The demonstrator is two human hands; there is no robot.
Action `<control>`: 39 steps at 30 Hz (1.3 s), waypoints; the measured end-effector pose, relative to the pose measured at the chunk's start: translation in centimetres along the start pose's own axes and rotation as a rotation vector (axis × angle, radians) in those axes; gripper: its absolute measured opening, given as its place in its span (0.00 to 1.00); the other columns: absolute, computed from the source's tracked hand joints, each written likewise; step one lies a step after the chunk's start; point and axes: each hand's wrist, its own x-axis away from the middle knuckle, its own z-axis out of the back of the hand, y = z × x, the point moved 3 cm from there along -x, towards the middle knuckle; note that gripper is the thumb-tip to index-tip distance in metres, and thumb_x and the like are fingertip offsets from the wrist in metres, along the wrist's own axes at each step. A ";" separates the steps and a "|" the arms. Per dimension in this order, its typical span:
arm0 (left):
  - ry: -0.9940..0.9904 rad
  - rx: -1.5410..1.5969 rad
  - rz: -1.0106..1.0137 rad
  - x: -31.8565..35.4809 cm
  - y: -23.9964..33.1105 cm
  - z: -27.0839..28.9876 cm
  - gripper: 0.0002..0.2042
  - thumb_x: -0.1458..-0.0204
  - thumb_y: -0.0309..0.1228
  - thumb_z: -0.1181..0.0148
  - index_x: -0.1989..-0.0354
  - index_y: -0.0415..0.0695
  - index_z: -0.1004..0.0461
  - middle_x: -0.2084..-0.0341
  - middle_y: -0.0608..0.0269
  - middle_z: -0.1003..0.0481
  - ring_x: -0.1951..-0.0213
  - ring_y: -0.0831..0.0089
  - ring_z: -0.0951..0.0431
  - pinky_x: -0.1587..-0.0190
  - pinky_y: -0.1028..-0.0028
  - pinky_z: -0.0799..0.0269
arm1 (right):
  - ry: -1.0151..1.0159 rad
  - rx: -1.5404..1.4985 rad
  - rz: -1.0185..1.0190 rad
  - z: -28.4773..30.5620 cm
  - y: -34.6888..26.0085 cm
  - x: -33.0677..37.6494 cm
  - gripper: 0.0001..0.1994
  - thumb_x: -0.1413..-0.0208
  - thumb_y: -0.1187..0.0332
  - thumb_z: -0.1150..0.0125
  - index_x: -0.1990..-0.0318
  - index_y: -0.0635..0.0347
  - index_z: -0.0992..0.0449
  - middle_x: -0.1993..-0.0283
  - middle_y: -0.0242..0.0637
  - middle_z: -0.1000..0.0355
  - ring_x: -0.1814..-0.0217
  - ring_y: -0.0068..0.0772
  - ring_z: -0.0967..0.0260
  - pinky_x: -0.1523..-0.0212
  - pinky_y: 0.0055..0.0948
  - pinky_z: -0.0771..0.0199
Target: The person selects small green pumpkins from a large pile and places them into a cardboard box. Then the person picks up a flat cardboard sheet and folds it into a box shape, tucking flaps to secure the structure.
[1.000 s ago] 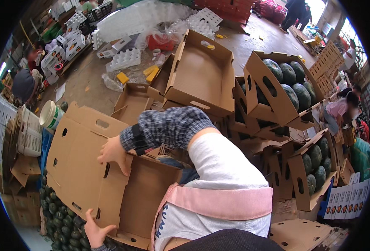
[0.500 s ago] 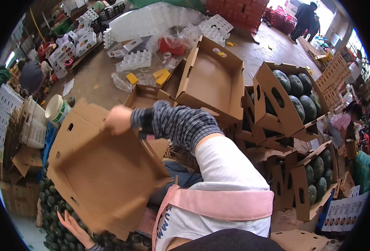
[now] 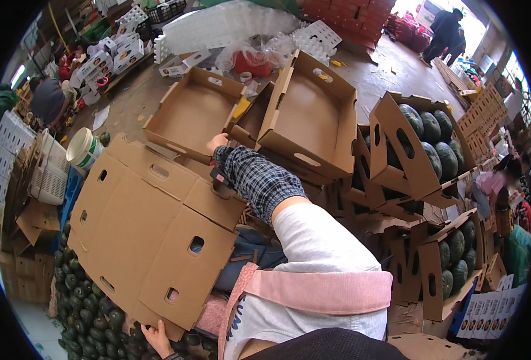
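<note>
The head view looks down on a person who holds a big flat cardboard box blank (image 3: 151, 231). The blank is brown, unfolded, and has small oval holes in it. It lies tilted across the person's lap, at the near left of the scene.

The left hand (image 3: 156, 337) is at the near edge of the blank. Its fingers curl around the bottom edge and grip it. The right hand (image 3: 216, 143) reaches across to the far edge of the blank. It rests at the top corner, and its fingers are mostly hidden behind the cardboard, so one cannot tell if it grips the blank or just touches it. The right arm wears a dark checked sleeve (image 3: 256, 180) over a white top.

Under the blank, at the near left, lies a pile of small dark green avocados (image 3: 79, 294). Just beyond the right hand sits an open, empty cardboard tray (image 3: 193, 111) on the floor. To its right a second empty tray (image 3: 307, 117) leans up on its side. Further right, folded boxes stand on edge, filled with big round dark green fruit (image 3: 427, 129). A white bucket (image 3: 85, 149) stands at the left, near stacks of white plastic crates (image 3: 13, 150). Another person (image 3: 445, 30) in dark clothes stands far off at the far right.
</note>
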 end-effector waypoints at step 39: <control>0.324 -0.300 -0.477 4.9 10.3 1.2 0.26 0.38 0.44 0.54 0.37 0.40 0.41 0.40 0.44 0.38 0.41 0.55 0.33 0.42 0.58 0.34 | -0.871 -0.548 1.255 14.0 -5.5 27.4 0.13 0.43 0.64 0.39 0.76 0.59 0.30 0.72 0.30 0.40 0.63 0.29 0.44 0.48 0.33 0.46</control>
